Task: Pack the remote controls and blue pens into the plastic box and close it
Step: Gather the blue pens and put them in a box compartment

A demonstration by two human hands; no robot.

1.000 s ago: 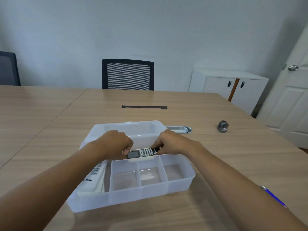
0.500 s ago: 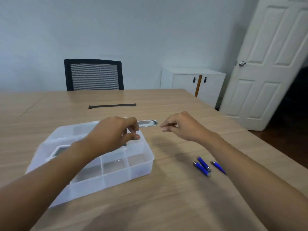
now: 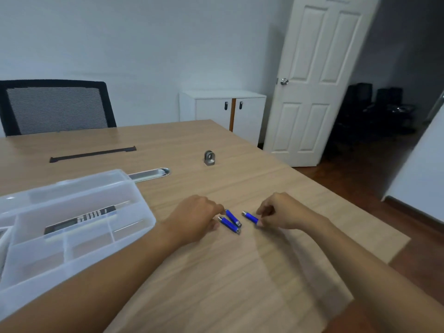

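Pens: three blue pens point(image 3: 232, 217) on the table point(image 3: 216, 272), two touching by my left hand, one apart at my right.
Remotes: one black remote point(image 3: 80, 219) lying in the open box point(image 3: 134, 200); its writing is too blurred to read.
Left hand point(image 3: 194, 219): fingers curled at the end of the nearest pen; I cannot tell if they grip it.
Right hand point(image 3: 281, 212): pinching the lone pen point(image 3: 249, 216).

one head view, looking forward and down across the table point(image 3: 216, 272), close above the hands; box point(image 3: 134, 188) left, door point(image 3: 319, 80) far right.
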